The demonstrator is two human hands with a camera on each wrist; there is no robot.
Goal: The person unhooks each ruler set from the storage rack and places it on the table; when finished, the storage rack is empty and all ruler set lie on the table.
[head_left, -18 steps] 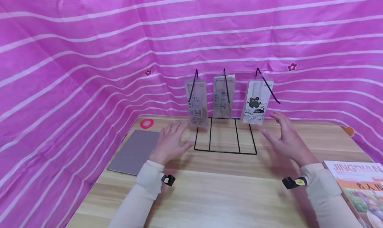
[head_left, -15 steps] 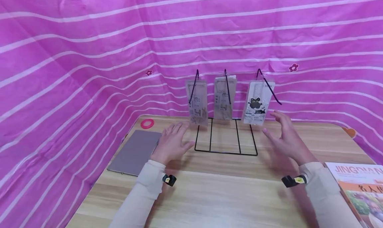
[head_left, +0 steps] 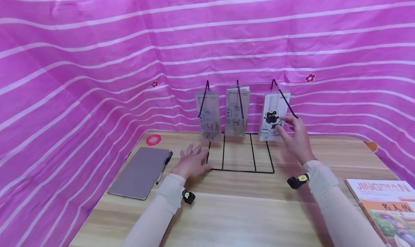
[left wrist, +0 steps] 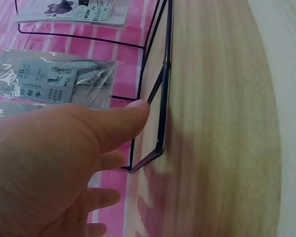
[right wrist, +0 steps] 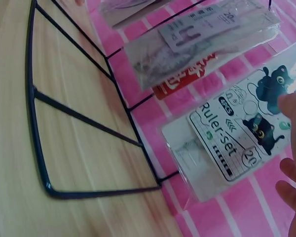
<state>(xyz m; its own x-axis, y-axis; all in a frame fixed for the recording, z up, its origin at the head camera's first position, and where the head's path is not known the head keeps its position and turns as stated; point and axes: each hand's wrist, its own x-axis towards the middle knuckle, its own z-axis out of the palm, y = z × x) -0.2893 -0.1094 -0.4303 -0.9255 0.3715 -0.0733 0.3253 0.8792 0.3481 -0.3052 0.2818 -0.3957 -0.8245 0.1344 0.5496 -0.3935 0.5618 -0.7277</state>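
Note:
A black wire rack (head_left: 241, 170) stands on the table with three hooks bearing flat clear packets. The right packet, a ruler set (head_left: 266, 129) with black cats printed on it, has my right hand (head_left: 295, 140) at its right edge. The right thumb overlaps the cat print in the right wrist view (right wrist: 293, 106), with the other fingers apart below it. My left hand (head_left: 191, 162) is by the rack's front left corner, fingers spread, its thumb at the base wire in the left wrist view. Grey packets hang at the left (head_left: 207, 113) and middle (head_left: 236, 112).
Left of the left hand lie a grey notebook (head_left: 139, 173) and a black pen (head_left: 164, 167). A pink ring (head_left: 153, 139) sits farther back. A magazine (head_left: 384, 203) lies at the right. Pink striped cloth (head_left: 227, 23) hangs behind the table.
My right hand has moved left and up to the ruler set's edge. My left hand has shifted slightly right, toward the rack's corner. The head view has shifted a little, revealing the pen.

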